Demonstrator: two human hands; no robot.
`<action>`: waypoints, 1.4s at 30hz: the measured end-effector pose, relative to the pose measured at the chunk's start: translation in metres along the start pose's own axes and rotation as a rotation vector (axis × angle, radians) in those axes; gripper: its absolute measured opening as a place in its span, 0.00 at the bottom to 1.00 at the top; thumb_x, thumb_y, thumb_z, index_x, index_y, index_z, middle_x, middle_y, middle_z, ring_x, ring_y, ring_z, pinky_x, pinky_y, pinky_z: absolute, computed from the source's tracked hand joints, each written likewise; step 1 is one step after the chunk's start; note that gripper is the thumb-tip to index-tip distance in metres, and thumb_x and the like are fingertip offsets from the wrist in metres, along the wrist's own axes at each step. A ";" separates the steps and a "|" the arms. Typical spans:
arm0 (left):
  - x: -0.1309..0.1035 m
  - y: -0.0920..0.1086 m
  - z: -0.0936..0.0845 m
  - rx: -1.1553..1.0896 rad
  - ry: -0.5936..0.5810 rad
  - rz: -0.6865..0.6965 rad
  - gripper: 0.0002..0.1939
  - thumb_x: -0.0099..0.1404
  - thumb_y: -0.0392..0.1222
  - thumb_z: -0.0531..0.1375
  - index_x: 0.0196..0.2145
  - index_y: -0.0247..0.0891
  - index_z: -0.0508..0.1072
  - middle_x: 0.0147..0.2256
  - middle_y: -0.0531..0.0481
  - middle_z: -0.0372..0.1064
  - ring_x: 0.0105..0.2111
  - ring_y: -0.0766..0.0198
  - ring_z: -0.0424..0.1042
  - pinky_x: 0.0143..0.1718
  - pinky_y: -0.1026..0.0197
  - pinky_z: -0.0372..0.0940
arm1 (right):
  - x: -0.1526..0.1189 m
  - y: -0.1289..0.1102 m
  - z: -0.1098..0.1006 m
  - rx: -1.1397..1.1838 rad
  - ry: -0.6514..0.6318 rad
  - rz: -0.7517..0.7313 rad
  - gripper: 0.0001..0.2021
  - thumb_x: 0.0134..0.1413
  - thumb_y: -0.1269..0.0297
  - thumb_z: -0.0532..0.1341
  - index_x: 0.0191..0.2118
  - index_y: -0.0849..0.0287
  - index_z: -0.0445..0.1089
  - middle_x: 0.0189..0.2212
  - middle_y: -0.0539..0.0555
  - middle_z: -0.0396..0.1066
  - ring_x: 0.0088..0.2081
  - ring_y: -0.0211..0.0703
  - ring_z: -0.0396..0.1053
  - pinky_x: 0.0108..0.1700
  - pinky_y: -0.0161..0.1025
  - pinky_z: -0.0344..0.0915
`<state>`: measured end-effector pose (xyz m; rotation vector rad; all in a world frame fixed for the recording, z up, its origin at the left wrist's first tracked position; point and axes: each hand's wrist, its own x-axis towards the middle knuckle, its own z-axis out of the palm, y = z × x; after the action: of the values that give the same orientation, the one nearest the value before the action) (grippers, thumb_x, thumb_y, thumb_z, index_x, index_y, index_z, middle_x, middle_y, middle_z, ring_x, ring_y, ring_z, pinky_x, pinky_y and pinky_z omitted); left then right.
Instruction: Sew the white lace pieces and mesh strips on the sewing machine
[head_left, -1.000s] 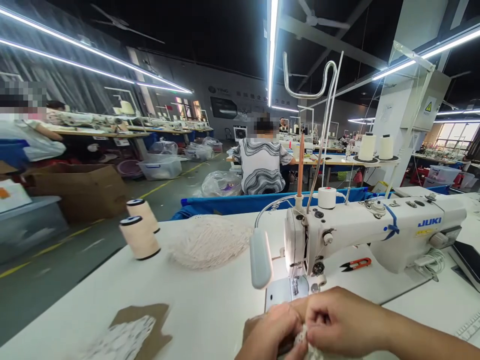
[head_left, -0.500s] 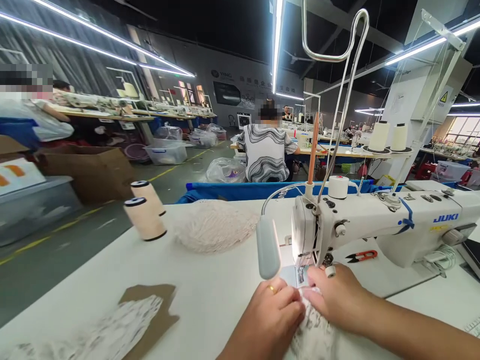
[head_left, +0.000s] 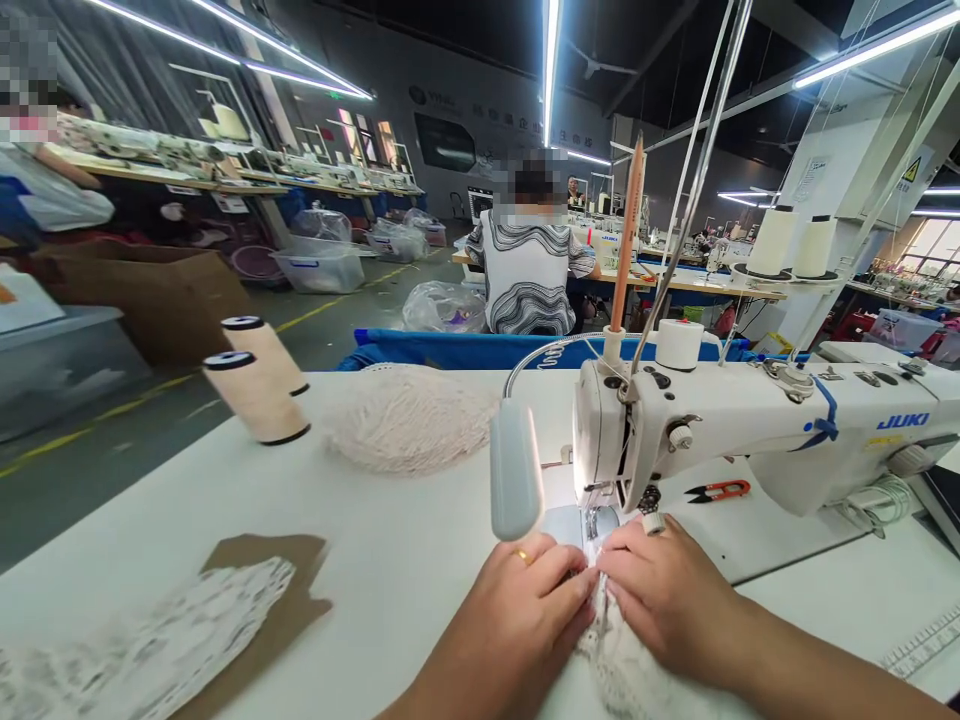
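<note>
Lace (head_left: pixel 619 650) is on the near side of the machine (head_left: pixel 720 410), its top end right at the presser foot (head_left: pixel 592 522), the rest trailing down between the wrists toward the bottom edge of frame. Left hand (head_left: pixel 517 600): fingers bunched, pinching the lace edge from the left. Right hand (head_left: pixel 667 590): same from the right, fingertips nearly meeting the left's. Both grips narrow. Can't tell if the edge is under the foot or just short of it; fingers cover it.

Reads to me as lining up the edge for the needle. To do it well:
- Square the edge to the foot first. Lace is open and limp, so it likely skews if one hand pulls harder.
- Keep it flat, light even tension. Don't stretch; it'd probably pucker.
- Fingertips are very near the foot. Back them off before any stitching.
- Leave slack in the trailing part so its weight doesn't drag the edge off line.
- Check for a fold beneath the fingers; not visible from this angle.

Lamp (head_left: pixel 514 475) sits just left of the needle area, good for checking alignment. Snips (head_left: pixel 718 491) lie under the machine arm. Lace pile (head_left: pixel 412 418) is behind, well clear; another lace piece (head_left: pixel 187 640) lies at left, partly out of frame.
</note>
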<state>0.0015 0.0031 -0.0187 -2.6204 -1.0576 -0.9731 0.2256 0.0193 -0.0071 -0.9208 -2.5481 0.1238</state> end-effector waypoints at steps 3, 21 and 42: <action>-0.004 -0.001 0.007 -0.029 0.056 -0.015 0.13 0.75 0.33 0.53 0.39 0.41 0.77 0.36 0.51 0.78 0.35 0.56 0.71 0.37 0.52 0.63 | 0.001 0.001 -0.001 -0.013 -0.013 0.004 0.07 0.67 0.74 0.59 0.43 0.56 0.72 0.45 0.54 0.78 0.44 0.50 0.70 0.47 0.46 0.63; 0.010 0.004 -0.008 0.063 -0.041 -0.053 0.10 0.70 0.31 0.55 0.37 0.39 0.75 0.36 0.49 0.78 0.34 0.54 0.74 0.36 0.53 0.66 | 0.007 0.006 -0.005 -0.087 0.026 0.032 0.10 0.64 0.76 0.60 0.45 0.56 0.74 0.49 0.53 0.79 0.43 0.50 0.68 0.45 0.44 0.64; 0.009 0.003 0.001 0.089 -0.053 -0.058 0.13 0.71 0.31 0.55 0.43 0.42 0.78 0.36 0.48 0.77 0.35 0.55 0.74 0.36 0.54 0.66 | 0.011 0.006 -0.005 -0.128 0.042 0.085 0.11 0.63 0.76 0.61 0.46 0.54 0.74 0.46 0.54 0.80 0.44 0.51 0.69 0.46 0.44 0.65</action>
<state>0.0084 0.0061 -0.0135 -2.5705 -1.1674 -0.8514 0.2237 0.0303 -0.0004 -1.0686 -2.5024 -0.0343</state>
